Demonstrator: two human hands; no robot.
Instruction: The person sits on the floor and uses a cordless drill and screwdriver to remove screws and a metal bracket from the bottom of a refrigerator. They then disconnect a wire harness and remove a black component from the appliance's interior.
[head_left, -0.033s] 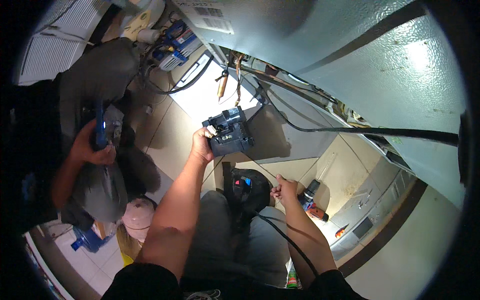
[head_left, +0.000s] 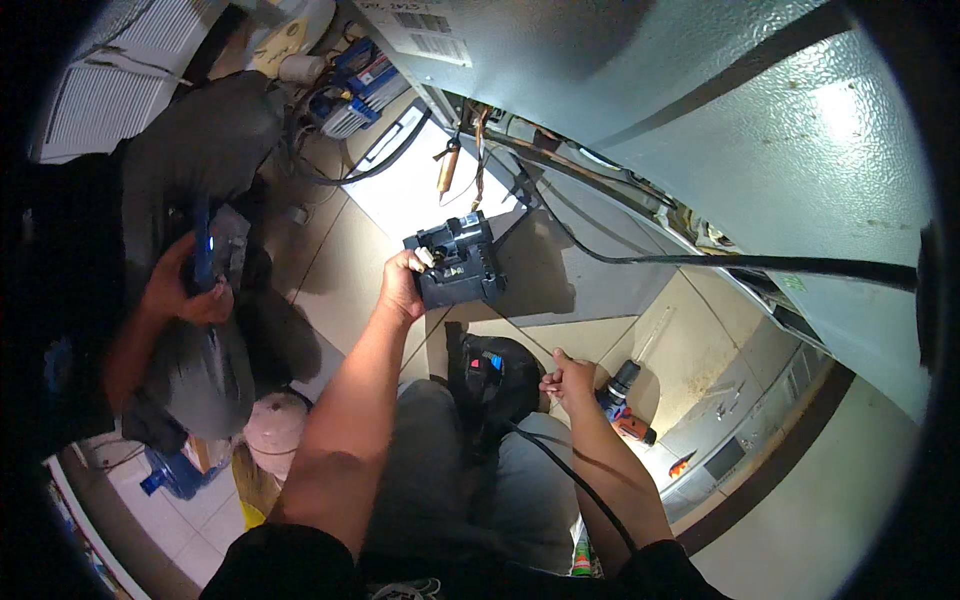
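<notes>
My left hand (head_left: 402, 287) grips a black plastic electrical box (head_left: 462, 280) by its left end, holding it above the floor at the middle of the view. A small white connector (head_left: 424, 257) shows beside my fingers, and a dark cable leads off the box's far side. My right hand (head_left: 570, 380) is held by my right knee with its fingers curled and pressed together. Whatever may be in them is too small to make out. Next to that hand a black cloth pouch (head_left: 505, 375) lies between my knees. A cordless drill (head_left: 622, 405) lies on the tiles to its right.
A large grey appliance (head_left: 700, 100) fills the upper right, with wires along its open lower edge. A black cable (head_left: 740, 262) stretches across it. A copper-coloured tube (head_left: 447, 172) hangs near a white sheet (head_left: 400, 185). At left, another person's hand (head_left: 180, 285) holds a phone (head_left: 202, 245).
</notes>
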